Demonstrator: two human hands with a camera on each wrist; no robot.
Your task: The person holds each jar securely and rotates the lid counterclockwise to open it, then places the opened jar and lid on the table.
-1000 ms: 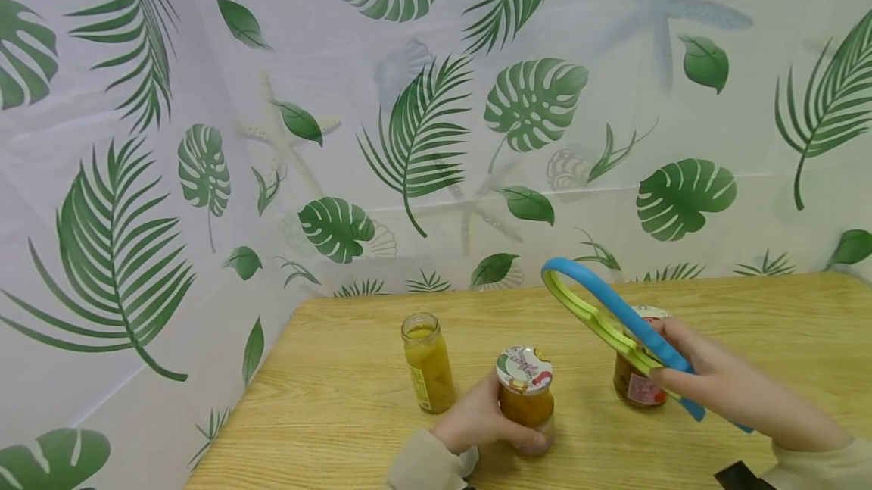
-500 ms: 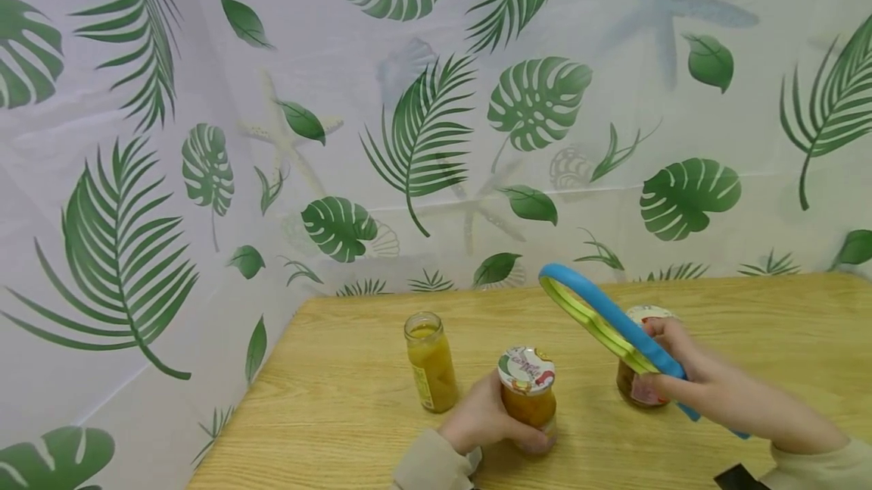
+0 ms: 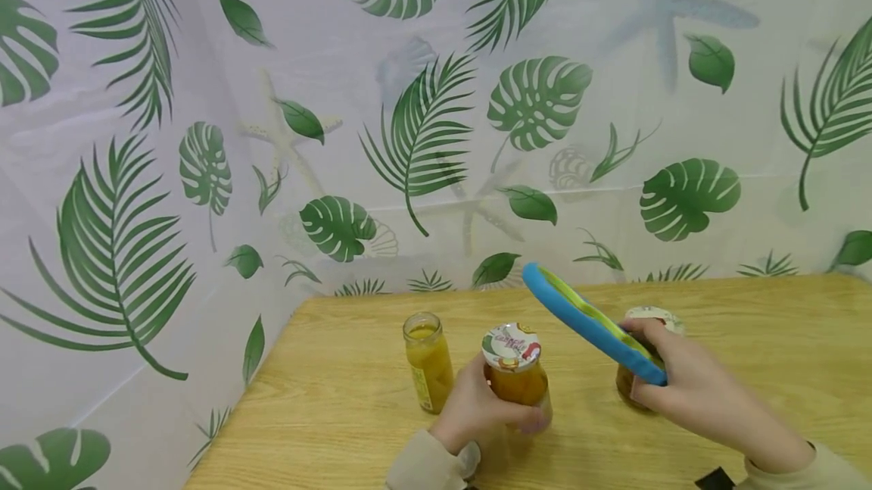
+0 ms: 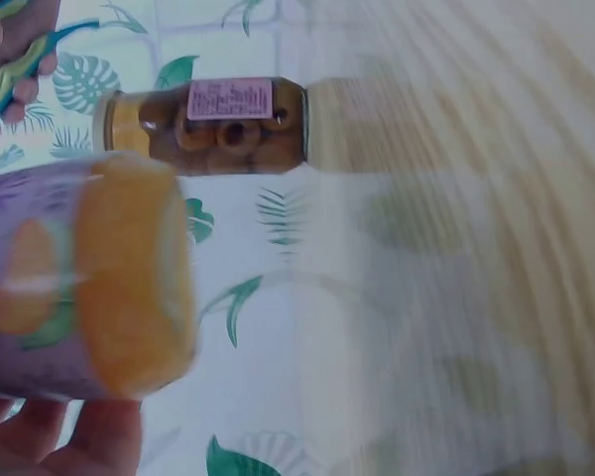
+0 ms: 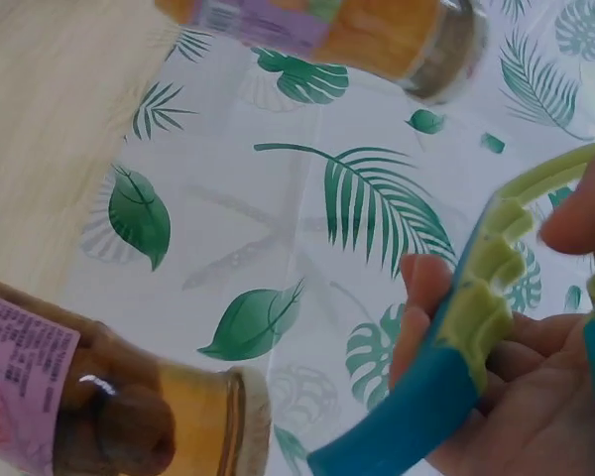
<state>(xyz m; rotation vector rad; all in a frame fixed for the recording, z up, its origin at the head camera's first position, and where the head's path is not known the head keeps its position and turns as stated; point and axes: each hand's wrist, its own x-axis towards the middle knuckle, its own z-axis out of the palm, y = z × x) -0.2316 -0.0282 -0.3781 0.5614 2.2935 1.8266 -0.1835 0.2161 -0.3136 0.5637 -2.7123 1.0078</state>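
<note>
My left hand (image 3: 480, 410) grips a glass jar of orange fruit (image 3: 515, 376) with a printed white lid, and holds it a little above the wooden table (image 3: 327, 414). The same jar fills the left of the left wrist view (image 4: 89, 273), blurred. My right hand (image 3: 681, 384) holds a blue and green looped jar opener (image 3: 579, 317) by its handles, tilted up to the left, its loop beside the jar's lid. In the right wrist view the opener's green teeth (image 5: 481, 307) sit between my fingers.
A lidless narrow jar of yellow fruit (image 3: 428, 361) stands left of the held jar. A darker jar with a white lid (image 3: 643, 357) stands behind my right hand. A leaf-print curtain (image 3: 409, 119) closes off the back and left of the table.
My left hand has lifted the jar off the table and shifted it slightly left. The opener has swung left and lower, its flat side now turned toward the lid.
</note>
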